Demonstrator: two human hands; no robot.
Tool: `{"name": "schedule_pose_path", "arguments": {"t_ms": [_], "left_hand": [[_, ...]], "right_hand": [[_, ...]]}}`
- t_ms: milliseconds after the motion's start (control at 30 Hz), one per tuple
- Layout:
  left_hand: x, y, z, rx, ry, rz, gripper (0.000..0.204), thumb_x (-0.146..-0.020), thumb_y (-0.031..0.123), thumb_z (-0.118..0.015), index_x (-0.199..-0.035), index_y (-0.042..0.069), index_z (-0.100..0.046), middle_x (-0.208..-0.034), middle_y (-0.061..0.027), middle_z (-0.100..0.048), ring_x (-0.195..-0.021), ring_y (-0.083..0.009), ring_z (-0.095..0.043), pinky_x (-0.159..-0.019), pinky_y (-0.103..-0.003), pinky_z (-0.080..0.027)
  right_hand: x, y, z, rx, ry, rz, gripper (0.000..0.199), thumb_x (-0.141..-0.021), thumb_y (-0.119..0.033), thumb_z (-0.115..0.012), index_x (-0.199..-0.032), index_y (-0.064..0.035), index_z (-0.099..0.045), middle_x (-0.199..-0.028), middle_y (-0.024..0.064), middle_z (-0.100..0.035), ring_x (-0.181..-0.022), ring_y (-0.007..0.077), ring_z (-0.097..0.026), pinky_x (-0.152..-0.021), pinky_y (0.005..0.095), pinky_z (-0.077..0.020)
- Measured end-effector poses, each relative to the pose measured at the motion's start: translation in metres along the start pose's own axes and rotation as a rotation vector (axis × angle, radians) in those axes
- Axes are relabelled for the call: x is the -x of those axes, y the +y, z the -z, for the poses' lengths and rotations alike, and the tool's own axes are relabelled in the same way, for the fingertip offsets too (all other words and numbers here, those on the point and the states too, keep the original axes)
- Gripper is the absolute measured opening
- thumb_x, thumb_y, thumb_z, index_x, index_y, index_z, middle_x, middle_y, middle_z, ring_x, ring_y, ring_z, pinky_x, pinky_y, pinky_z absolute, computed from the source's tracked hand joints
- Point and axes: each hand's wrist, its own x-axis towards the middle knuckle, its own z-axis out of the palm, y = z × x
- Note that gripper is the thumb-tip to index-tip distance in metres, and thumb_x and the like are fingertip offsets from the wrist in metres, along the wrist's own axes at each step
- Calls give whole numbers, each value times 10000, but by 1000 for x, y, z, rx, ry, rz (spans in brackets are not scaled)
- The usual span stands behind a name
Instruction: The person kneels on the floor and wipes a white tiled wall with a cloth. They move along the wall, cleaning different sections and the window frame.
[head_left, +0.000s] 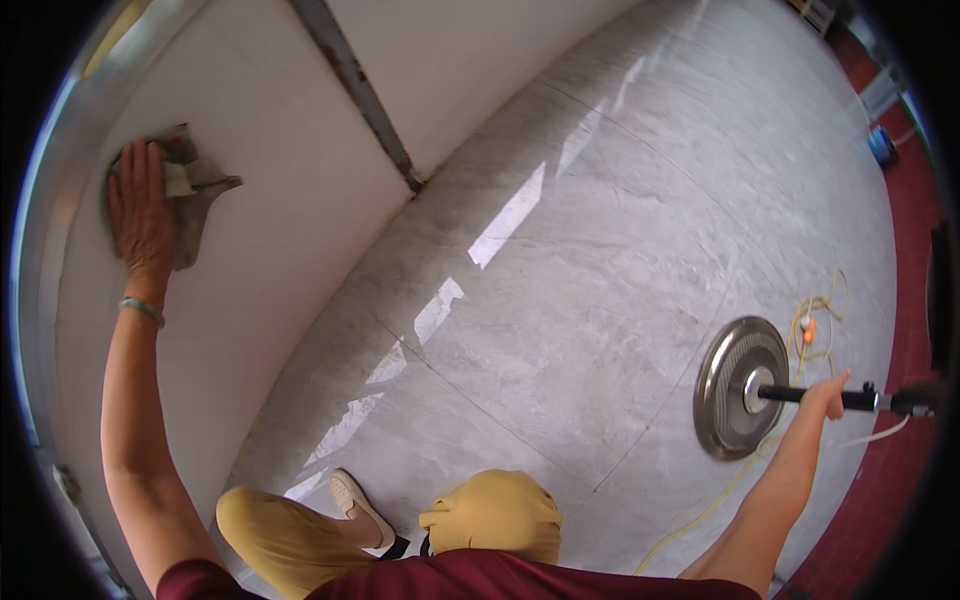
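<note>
My left hand (143, 205) holds a crumpled grey-green cloth (200, 200) against a white wall panel (290, 130), its fingers stretched flat over the fabric. The cloth spreads out to the right of the palm. Over on the right, my right hand (825, 397) is closed round the black pole (782, 393) of a floor stand. A round metal base (735, 400) ends that stand, tilted on its edge near the floor. The pole's other end runs into the dark right rim, so what it carries is hidden.
A rusty metal strip (355, 85) divides the wall panels. Yellow cord (668, 540) with an orange piece (810, 331) trails over the grey floor (600, 300) near the stand. A dark red strip (905, 260) borders the floor, with a blue round object (881, 146) beside it.
</note>
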Motion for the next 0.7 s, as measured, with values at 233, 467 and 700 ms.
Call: {"name": "schedule_pose_path", "arguments": {"t_ms": [233,467,700], "left_hand": [[8,-14,25,-101,-35,34,667,-903,117,-529,-1531,133,-305,-1600,-55,-276,-1491,-258,-235,-1195,-492,-204],[5,1,10,56,-45,35,692,-895,96,-531,-1535,107,-268,-1616,-86,-219,-1508,-300,-166,-1200,-541,-130],[-19,2,41,37,-88,-78,645,-904,114,-535,-1509,79,-312,-1600,-78,-258,-1491,-276,-224,-1208,-505,-168]], "right_hand": [[-15,48,-3,94,-322,37,578,-652,-314,-839,-998,100,-632,-1029,237,-690,-922,361,-677,-866,454,-538],[-136,89,-27,-320,-687,9,524,-642,-235,-899,-995,90,-690,-1030,138,-683,-831,235,-649,-783,367,-560],[-153,118,-32,-371,-937,38,378,-741,-105,-820,-1059,46,-682,-1032,99,-663,-923,199,-623,-877,332,-501]]}}
